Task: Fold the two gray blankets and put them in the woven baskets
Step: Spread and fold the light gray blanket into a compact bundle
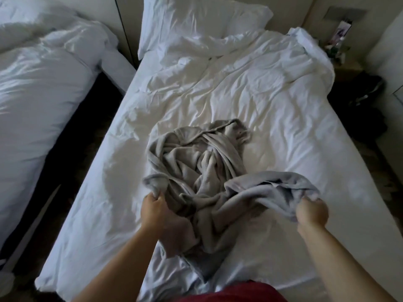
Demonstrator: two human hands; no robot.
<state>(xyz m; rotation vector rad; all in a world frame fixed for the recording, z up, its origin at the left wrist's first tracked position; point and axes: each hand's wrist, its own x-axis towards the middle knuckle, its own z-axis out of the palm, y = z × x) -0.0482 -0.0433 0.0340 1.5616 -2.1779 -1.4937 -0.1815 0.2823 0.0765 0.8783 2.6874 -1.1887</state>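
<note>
A crumpled gray blanket (202, 166) lies in a heap on the near half of the white bed (250, 101). My left hand (153, 209) grips a bunched corner of it at the heap's left edge. My right hand (311, 211) grips another part of its edge on the right, and that part is lifted off the sheet and hangs in a sagging fold between my hands. Only one gray blanket can be told apart in the heap. No woven basket is in view.
A white pillow (196, 20) and a rumpled duvet (283, 62) lie at the bed's head. A second white bed (37, 99) stands to the left across a dark floor gap (72, 149). A nightstand with small items (340, 46) and dark bags (366, 110) are at the right.
</note>
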